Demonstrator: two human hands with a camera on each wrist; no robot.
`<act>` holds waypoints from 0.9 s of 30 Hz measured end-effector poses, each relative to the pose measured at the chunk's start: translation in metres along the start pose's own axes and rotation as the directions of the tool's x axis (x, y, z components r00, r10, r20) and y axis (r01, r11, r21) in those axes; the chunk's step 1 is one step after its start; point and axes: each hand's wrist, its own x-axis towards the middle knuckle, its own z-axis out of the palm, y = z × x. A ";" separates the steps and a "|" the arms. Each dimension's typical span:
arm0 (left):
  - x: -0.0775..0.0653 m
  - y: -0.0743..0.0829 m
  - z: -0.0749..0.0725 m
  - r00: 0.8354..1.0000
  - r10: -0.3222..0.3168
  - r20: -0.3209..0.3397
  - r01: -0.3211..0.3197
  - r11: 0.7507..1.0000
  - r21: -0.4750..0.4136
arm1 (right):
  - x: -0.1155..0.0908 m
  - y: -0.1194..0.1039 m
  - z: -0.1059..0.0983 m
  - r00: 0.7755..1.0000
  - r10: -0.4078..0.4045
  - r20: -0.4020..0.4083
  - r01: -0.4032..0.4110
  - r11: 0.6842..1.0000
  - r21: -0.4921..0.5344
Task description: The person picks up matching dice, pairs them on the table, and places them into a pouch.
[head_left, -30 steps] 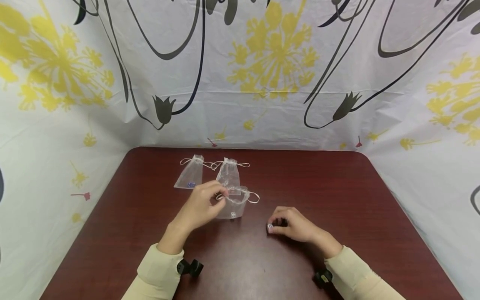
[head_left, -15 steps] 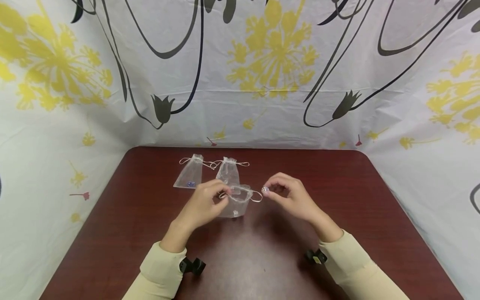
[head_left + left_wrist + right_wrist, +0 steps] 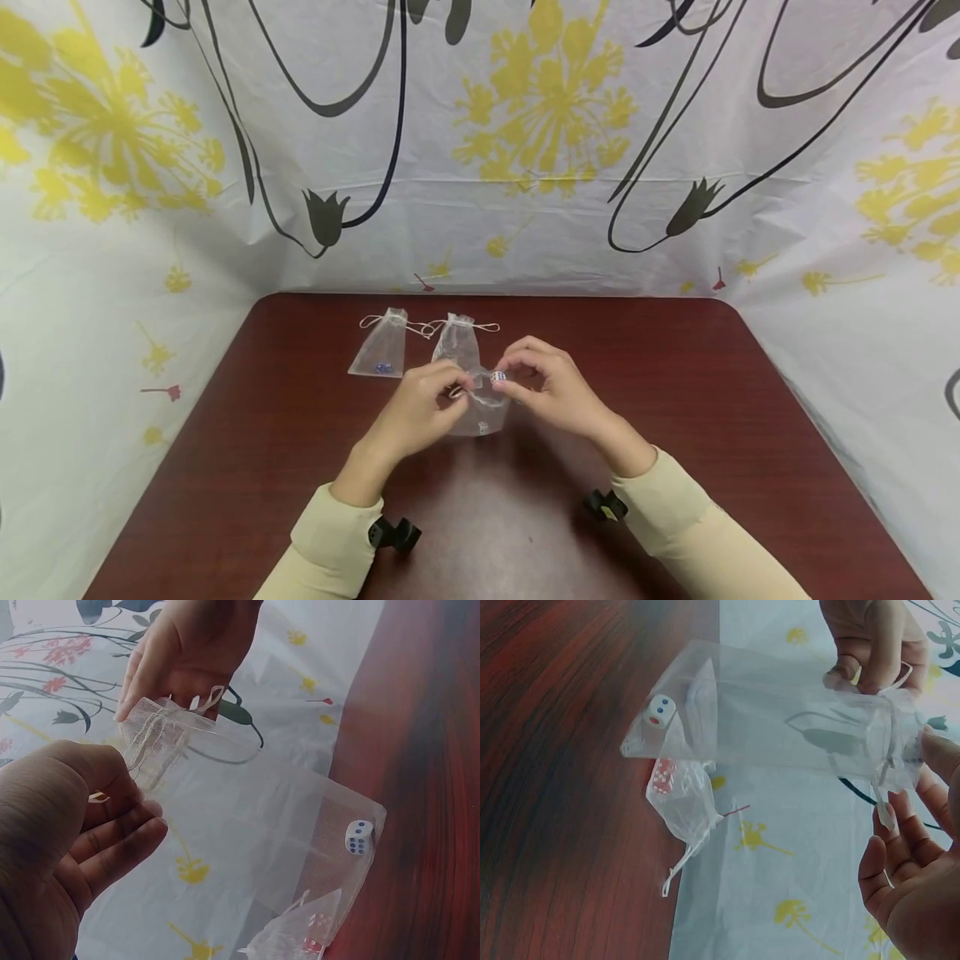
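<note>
My left hand (image 3: 420, 410) pinches the rim of a sheer white drawstring bag (image 3: 247, 802), which hangs upright just over the table. Through its mesh a white die (image 3: 359, 837) with blue pips shows in a bottom corner. My right hand (image 3: 558, 392) is at the bag's mouth from the other side, thumb and fingers pinching another white die (image 3: 498, 377) right at the opening. In the right wrist view that die shows faintly behind the mesh by the fingertips. Loops of the white drawstring (image 3: 886, 816) dangle by the right fingers.
Behind the held bag lies a second drawn-up mesh bag (image 3: 456, 340) with red dice (image 3: 664, 774) inside. Left of it, a third bag (image 3: 382, 342) holds blue dice (image 3: 383, 367). The dark red table (image 3: 637, 358) ends at a patterned cloth (image 3: 555, 250).
My right hand has lifted a die off the table and carried it up and left to the bag's mouth. The left hand has shifted slightly right with the bag.
</note>
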 end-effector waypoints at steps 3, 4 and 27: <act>0.000 0.001 0.001 1.000 -0.007 0.000 0.007 1.000 -0.019 | 0.000 0.005 0.002 1.000 0.008 0.017 -0.009 1.000 0.004; 0.000 0.001 0.002 1.000 -0.009 0.001 0.009 1.000 -0.026 | 0.000 0.007 0.003 1.000 0.010 0.021 -0.010 1.000 0.008; 0.003 0.000 -0.006 0.992 -0.074 -0.106 0.067 0.995 -0.069 | -0.012 0.022 -0.003 0.998 0.022 0.054 -0.019 0.999 -0.047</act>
